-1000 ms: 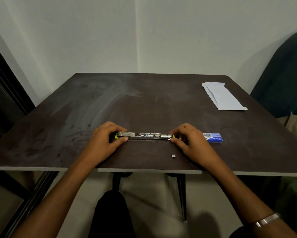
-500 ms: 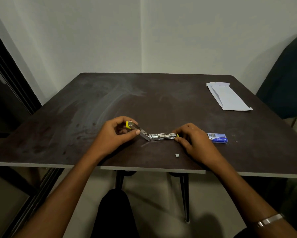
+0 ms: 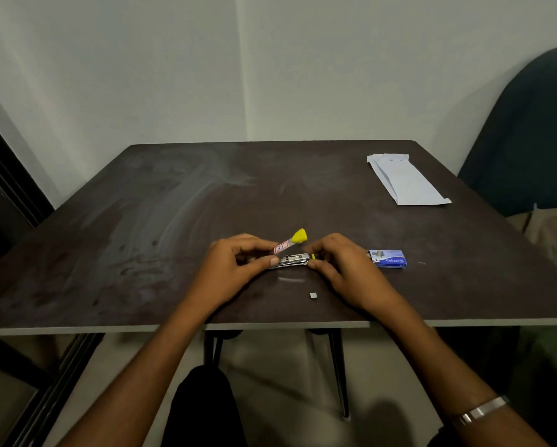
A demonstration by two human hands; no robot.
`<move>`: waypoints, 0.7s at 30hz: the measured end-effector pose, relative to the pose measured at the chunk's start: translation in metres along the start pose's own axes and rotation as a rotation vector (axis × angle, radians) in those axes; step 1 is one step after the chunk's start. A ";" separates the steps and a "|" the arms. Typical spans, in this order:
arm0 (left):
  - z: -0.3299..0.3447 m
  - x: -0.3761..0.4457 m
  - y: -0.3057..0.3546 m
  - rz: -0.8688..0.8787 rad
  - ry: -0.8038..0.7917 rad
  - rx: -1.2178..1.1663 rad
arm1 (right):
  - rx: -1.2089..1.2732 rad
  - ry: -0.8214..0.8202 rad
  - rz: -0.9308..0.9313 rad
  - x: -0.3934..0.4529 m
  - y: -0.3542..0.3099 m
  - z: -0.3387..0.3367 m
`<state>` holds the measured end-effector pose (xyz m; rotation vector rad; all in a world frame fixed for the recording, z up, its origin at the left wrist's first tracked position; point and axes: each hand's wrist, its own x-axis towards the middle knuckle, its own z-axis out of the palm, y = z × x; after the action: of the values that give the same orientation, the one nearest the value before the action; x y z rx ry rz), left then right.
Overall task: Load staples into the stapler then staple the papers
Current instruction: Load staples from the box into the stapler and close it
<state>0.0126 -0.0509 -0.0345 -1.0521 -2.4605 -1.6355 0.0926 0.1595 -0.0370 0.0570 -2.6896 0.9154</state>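
A small metal stapler (image 3: pixel 291 260) with yellow plastic tips lies near the front middle of the dark table (image 3: pixel 174 221). Its top arm, ending in a yellow cap (image 3: pixel 299 236), is folded over and points up to the right. My left hand (image 3: pixel 238 262) grips the stapler's left end with thumb and fingers. My right hand (image 3: pixel 338 262) pinches its right end. A blue staple box (image 3: pixel 388 259) lies just right of my right hand. A small strip of staples (image 3: pixel 313 295) sits on the table in front of the stapler. White folded papers (image 3: pixel 404 179) lie at the far right.
A dark chair back (image 3: pixel 528 130) stands beyond the table's right edge. The table's front edge (image 3: pixel 286 325) is close below my wrists. A dark frame (image 3: pixel 6 175) runs along the left wall.
The stapler lay opened out flat a second ago. My left hand has swung the top arm up and over toward the right, so the yellow cap now points up above the base.
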 end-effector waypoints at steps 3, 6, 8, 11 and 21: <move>0.000 0.001 0.002 -0.060 -0.010 -0.040 | 0.085 0.032 0.016 -0.001 0.001 0.000; 0.000 0.004 0.005 -0.078 -0.101 -0.017 | 0.243 0.066 0.018 -0.001 0.002 -0.002; 0.004 0.005 0.010 -0.059 -0.148 -0.007 | 0.345 0.079 0.034 -0.002 0.003 -0.004; 0.017 0.008 0.016 -0.121 -0.125 -0.131 | 0.595 0.081 0.063 -0.004 0.001 -0.009; 0.058 0.020 0.030 -0.143 -0.014 -0.204 | 0.942 0.102 0.174 -0.004 0.004 -0.018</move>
<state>0.0332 0.0141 -0.0300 -0.9265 -2.4715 -1.9636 0.1002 0.1733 -0.0267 -0.0249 -1.9602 2.0764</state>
